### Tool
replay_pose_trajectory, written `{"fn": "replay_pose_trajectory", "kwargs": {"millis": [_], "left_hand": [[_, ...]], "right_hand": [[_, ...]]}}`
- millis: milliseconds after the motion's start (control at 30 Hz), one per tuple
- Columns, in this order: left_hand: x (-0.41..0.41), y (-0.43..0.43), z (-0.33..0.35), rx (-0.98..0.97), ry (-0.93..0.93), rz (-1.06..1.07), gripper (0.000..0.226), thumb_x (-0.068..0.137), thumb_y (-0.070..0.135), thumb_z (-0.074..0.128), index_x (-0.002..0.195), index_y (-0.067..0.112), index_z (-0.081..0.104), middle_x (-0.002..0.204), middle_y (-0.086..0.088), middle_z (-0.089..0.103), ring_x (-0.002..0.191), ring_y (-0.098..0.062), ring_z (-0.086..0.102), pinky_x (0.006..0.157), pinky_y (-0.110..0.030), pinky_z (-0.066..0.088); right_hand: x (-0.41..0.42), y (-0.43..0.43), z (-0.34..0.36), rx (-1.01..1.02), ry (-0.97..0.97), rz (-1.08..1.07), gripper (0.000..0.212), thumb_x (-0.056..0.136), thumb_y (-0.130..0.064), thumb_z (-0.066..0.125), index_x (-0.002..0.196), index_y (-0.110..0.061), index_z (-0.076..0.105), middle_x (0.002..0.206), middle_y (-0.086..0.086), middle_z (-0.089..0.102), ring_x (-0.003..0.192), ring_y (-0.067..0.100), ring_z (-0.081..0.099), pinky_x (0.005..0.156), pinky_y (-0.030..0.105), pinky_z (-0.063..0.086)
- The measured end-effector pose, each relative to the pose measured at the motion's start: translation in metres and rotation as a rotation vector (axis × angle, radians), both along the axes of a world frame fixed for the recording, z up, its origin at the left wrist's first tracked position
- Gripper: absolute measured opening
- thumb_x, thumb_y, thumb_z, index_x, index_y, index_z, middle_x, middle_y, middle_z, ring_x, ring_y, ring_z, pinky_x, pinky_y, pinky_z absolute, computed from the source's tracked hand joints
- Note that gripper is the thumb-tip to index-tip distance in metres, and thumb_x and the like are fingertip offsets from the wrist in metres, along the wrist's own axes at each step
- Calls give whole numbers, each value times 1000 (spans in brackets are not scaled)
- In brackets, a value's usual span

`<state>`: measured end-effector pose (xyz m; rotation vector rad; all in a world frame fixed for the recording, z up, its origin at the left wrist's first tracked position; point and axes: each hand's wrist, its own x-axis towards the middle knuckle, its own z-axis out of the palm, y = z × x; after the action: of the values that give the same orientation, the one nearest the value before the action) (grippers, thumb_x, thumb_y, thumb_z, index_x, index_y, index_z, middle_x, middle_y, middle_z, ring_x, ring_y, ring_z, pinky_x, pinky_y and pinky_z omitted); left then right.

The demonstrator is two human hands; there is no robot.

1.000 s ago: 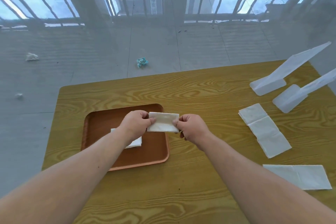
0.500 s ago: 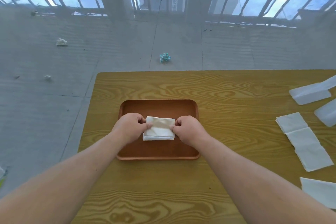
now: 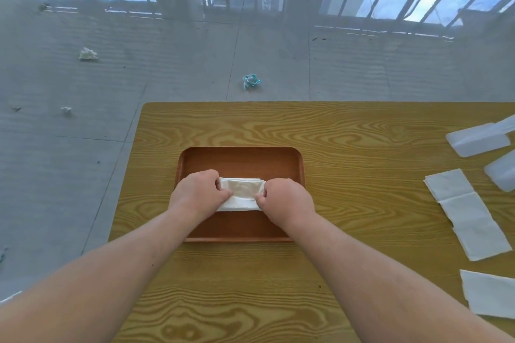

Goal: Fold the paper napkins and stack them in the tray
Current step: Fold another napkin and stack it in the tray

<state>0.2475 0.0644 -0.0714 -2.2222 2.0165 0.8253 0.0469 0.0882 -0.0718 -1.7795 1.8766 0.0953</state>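
A folded white napkin (image 3: 242, 194) is pinched at both ends, left hand (image 3: 198, 194) on its left edge, right hand (image 3: 287, 200) on its right edge, fingers curled shut on the paper. It is held low over the middle of the brown tray (image 3: 239, 159), frame centre, on the wooden table (image 3: 348, 131). Unfolded napkins (image 3: 468, 217) are seen at right.

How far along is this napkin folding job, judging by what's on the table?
Partly done. A folded napkin already lies in the brown tray. The left hand and right hand are setting a second folded napkin on top of it. Still left: a strip of unfolded napkins and another flat napkin at the table's right side.
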Motion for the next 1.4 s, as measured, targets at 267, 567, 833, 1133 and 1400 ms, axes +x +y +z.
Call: {"fn": "replay_pose_trajectory", "kwargs": {"millis": [267,567,833,1133,1400], "left_hand": [[-88,-12,26,-18,-47,-315,27,88,49,58,70,29,53,73,10,61,70,-10,55,55,-32,37],[-262,-4,29,10,9,-766,23,97,53,49,98,34,63,99,14,63,95,-15,62,76,-34,51],[-353,14,14,-17,26,-937,61,96,47,59,152,31,41,157,5,41,140,-20,41,111,-39,43],[-345,8,7,-85,-35,-936,61,98,45,55,155,30,37,160,0,38,140,-25,40,110,-39,44],[-275,-16,10,-10,-239,-843,65,94,55,56,151,26,41,142,2,56,129,-21,53,103,-37,49]], "right_hand": [[-67,22,18,-215,-130,-101,31,96,-43,49,76,-21,53,77,-4,60,76,24,58,60,37,46],[-266,70,10,-272,47,-472,54,95,-40,55,142,-16,46,139,9,53,128,30,45,105,44,42],[-336,111,-5,-206,91,-605,56,95,-41,56,145,-20,42,149,6,47,137,31,40,108,47,41],[-287,99,-15,-176,-55,-211,57,95,-25,46,152,-19,41,160,3,39,152,28,24,125,47,17],[-233,74,-14,-179,-163,5,58,92,-13,43,150,-16,45,153,5,48,149,28,31,124,48,22]]}}
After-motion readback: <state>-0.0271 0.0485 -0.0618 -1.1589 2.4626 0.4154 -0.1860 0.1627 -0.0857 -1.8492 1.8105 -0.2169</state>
